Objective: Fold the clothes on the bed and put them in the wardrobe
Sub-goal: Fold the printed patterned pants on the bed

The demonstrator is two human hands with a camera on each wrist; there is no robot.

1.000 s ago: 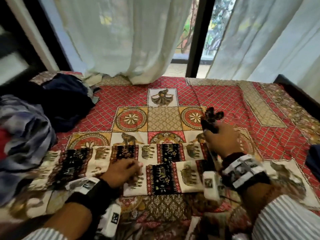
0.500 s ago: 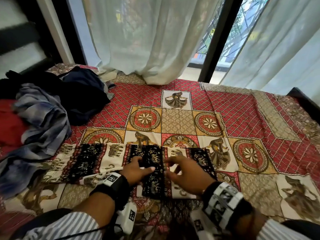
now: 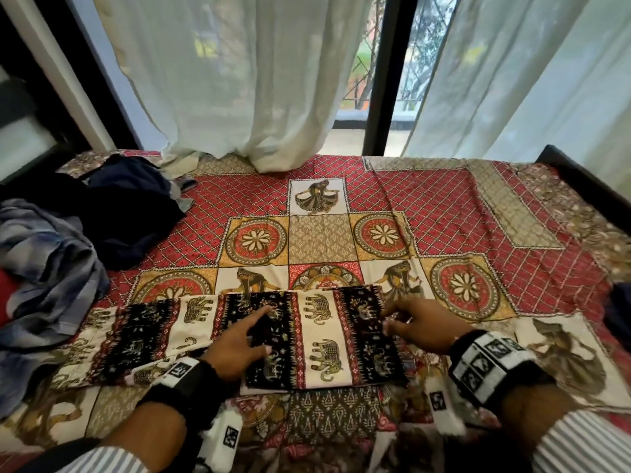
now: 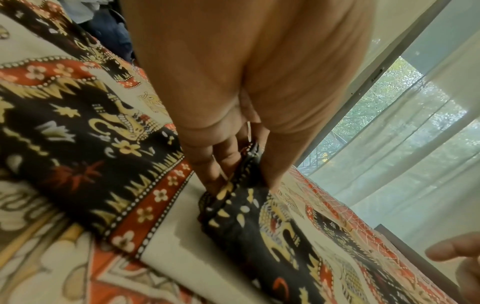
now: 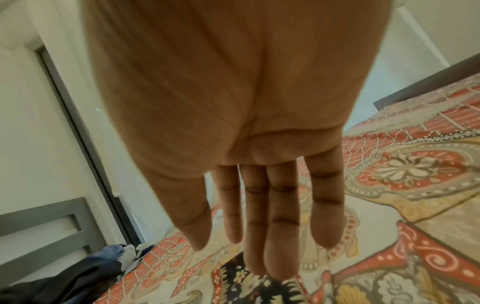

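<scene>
Honestly nothing here you can actually read. The closest thing is the black-and-white square marker tags on the black wrist straps [image 3: 491, 365] and on the little white blocks [image 3: 230, 437] hanging off them, but those are just blocky code patterns, no letters or numbers. The elephant-print black, cream and red garment [image 3: 324, 339] has pictures only, no label or brand showing.

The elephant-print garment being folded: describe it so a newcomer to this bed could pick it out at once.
On the red patterned bedspread, look at the near edge in front of the person, right of the crumpled pile with its blue-grey garment. The elephant-print garment lies flat under the left hand. Unlike the plain heaped clothes, it has black, cream and red stripes with elephants.
</scene>
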